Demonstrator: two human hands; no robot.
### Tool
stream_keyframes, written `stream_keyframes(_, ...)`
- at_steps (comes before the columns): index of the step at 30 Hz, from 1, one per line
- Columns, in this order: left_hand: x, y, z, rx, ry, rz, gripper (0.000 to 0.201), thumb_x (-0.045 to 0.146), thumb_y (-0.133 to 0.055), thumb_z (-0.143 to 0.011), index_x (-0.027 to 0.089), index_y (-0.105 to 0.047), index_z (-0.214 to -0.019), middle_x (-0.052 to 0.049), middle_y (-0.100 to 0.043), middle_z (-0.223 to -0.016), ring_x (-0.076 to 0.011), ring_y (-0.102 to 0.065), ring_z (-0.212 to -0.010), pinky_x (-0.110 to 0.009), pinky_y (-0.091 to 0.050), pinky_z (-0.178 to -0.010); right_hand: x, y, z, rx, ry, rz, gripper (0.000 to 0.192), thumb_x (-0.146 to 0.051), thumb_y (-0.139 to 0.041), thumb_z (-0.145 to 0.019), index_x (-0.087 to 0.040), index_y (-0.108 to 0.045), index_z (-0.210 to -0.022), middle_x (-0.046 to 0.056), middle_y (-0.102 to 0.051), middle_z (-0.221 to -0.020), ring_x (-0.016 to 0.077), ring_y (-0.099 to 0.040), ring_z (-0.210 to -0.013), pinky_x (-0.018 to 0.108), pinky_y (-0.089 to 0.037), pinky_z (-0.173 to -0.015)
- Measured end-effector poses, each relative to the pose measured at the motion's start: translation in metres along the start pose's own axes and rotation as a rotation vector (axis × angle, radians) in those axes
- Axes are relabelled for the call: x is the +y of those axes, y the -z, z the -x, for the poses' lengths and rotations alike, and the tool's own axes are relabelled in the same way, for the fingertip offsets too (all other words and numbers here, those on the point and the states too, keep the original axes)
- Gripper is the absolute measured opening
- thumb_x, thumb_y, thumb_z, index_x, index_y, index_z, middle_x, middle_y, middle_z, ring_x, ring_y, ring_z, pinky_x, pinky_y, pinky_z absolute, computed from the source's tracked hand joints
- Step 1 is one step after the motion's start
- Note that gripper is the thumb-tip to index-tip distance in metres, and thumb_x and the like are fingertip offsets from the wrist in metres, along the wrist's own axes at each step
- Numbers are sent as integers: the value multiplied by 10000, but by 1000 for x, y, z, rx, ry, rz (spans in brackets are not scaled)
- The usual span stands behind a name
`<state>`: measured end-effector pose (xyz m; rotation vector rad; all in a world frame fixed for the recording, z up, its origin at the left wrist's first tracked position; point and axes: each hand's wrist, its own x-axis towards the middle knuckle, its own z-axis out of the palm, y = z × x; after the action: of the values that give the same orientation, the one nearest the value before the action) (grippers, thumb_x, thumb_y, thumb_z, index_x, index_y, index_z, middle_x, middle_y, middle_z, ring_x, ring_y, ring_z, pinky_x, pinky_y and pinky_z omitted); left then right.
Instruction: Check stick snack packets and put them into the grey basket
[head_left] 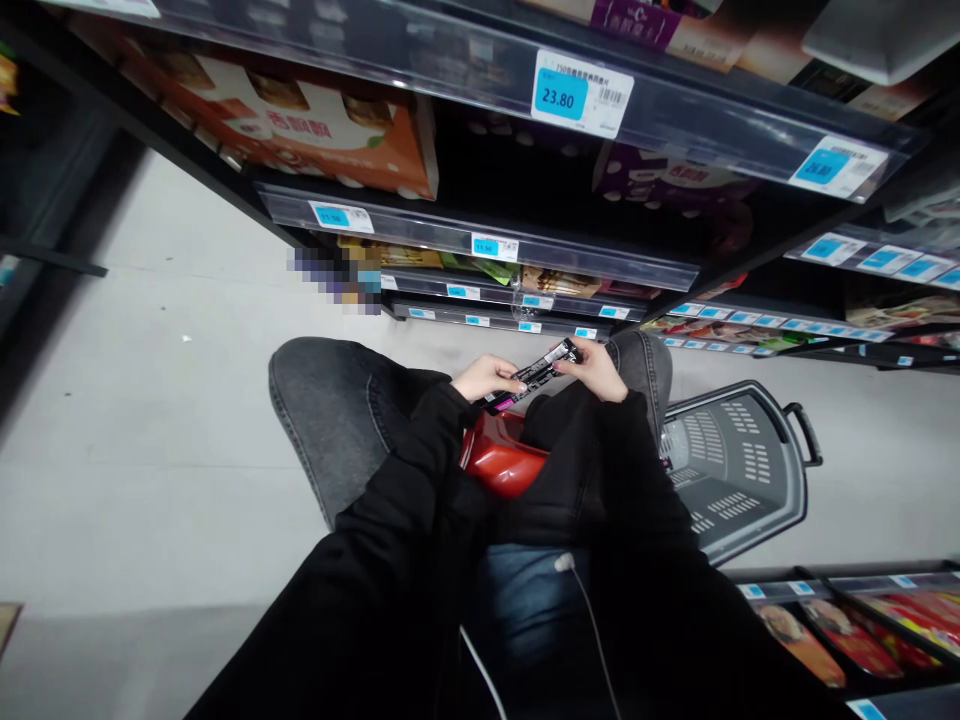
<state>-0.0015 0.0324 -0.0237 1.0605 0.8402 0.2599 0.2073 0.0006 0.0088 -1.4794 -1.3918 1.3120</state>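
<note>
Between my knees I hold a slim black packet (536, 376) with white print and a pink patch at its lower left end. The fingers of my left hand (486, 377) are closed on its left end, with the thumb lying across the front. My right hand (596, 370) grips the other end, thumb on the printed face. Just below the packet, a glossy red item (506, 458) rests between my legs, partly hidden by the dark sleeve and clothing; its kind I cannot make out.
A grey shopping basket (765, 530) with a black handle stands on the floor at my right. Store shelves with blue price tags (562, 95) rise in front. An orange carton (322, 130) sits on one shelf. More shelving with packaged goods (847, 635) is at lower right.
</note>
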Motion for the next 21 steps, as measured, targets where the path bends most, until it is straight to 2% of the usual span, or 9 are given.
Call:
stream_keyframes(8,3,-8,-1,-12,-32,32,287,285,-757,-508,100,-613,-673,5,-603,-555,-103,-536,-495,-207,-383,-492,3,-10,-1,174,2,80,223,-389,-635,-647,-186,-560,-700,0,-548,-662,149,-506,-643,303,-444,-647)
stream_keyframes(12,5,-11,0,-54,-58,55,337,288,-756,-516,92,-611,-749,17,-591,-587,-92,-523,-524,-213,-385,-528,6,-14,-3,202,-18,-59,282,-403,-666,-601,-187,-549,-741,-18,-532,-676,123,-492,-627,265,-450,-601)
stream_keyframes(15,7,-12,1,-79,-62,50,339,290,-755,-516,87,-593,-733,35,-552,-561,-76,-488,-512,-202,-360,-515,7,-17,-4,229,-44,-199,301,-430,-655,-611,-182,-544,-740,-25,-516,-664,105,-481,-601,239,-444,-553)
stream_keyframes(21,4,-13,-1,-96,-51,6,337,317,-746,-524,94,-570,-706,33,-533,-557,-83,-480,-515,-209,-357,-513,8,-19,-5,263,-119,-251,337,-507,-591,-655,-175,-531,-647,-22,-466,-600,87,-434,-541,213,-416,-489)
